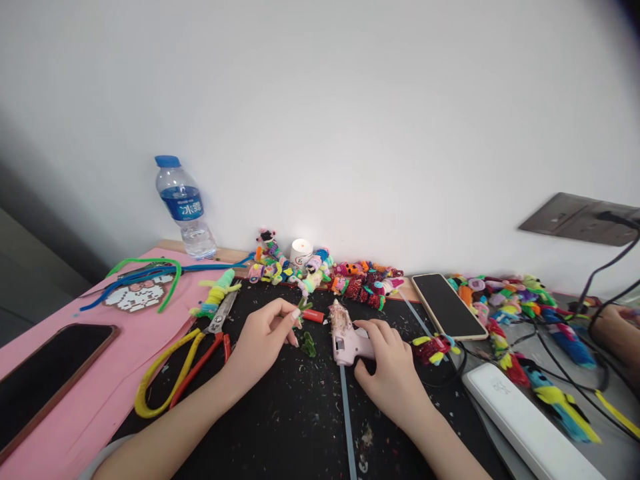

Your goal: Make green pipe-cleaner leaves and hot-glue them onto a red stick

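My left hand [270, 333] is closed in a pinch on a small piece of green pipe cleaner [303, 305], its tip showing past the thumb. Just below those fingertips, a curled green pipe cleaner piece [309, 345] lies on the black mat [285, 420]. With bent fingers, my right hand [393, 363] grips the handle of a pale pink glue gun [343, 340], whose nozzle points away and is crusted with brownish glue. Behind the gun's left side rests a red stick-like item [313, 315]. Scissors [217, 323] with yellow and red handles lie left of my left hand.
Colourful pipe cleaner figures [360, 283] line the wall around a small white cup [301, 252]. A water bottle [185, 207] stands back left. Phones [447, 305] lie on both sides. At right are a white power bank [525, 420], cables and another person's hand [617, 333].
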`<action>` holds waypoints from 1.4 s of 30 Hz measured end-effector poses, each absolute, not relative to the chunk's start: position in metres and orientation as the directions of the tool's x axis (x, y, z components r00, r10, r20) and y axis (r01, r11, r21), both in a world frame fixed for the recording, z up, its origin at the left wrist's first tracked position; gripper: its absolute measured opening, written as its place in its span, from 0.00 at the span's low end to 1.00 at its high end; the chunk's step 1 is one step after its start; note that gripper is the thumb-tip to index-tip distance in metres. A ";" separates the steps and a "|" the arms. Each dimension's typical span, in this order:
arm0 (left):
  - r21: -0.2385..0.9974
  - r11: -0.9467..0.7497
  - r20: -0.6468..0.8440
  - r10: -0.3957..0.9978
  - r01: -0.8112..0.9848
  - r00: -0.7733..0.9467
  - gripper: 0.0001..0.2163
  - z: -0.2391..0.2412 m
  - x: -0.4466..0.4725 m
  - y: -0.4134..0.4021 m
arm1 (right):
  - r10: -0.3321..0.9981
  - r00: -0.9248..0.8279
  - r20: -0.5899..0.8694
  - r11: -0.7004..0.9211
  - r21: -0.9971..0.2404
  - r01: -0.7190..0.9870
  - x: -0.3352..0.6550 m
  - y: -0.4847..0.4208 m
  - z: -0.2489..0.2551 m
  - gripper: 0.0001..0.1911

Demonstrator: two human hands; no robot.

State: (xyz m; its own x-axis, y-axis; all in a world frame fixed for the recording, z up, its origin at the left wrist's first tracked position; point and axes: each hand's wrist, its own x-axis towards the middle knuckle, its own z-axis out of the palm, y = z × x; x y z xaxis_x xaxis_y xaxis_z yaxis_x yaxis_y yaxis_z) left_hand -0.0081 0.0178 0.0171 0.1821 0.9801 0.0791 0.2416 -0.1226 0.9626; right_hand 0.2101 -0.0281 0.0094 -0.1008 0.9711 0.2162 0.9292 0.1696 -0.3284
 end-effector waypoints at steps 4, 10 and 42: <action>0.957 -0.134 0.105 0.987 0.256 0.124 0.08 0.019 -0.012 0.020 | 0.970 -0.110 0.218 0.178 -0.318 0.931 0.212 -0.027 0.007 0.23; 0.940 -0.145 0.129 0.989 0.308 0.073 0.08 0.025 -0.013 0.020 | 0.955 -0.092 0.283 0.232 -0.515 0.825 0.211 -0.026 0.010 0.20; 0.730 -0.452 0.319 0.889 0.513 0.329 0.09 0.015 -0.007 0.007 | 0.956 -0.071 0.285 0.275 -0.784 0.557 0.206 -0.028 0.012 0.02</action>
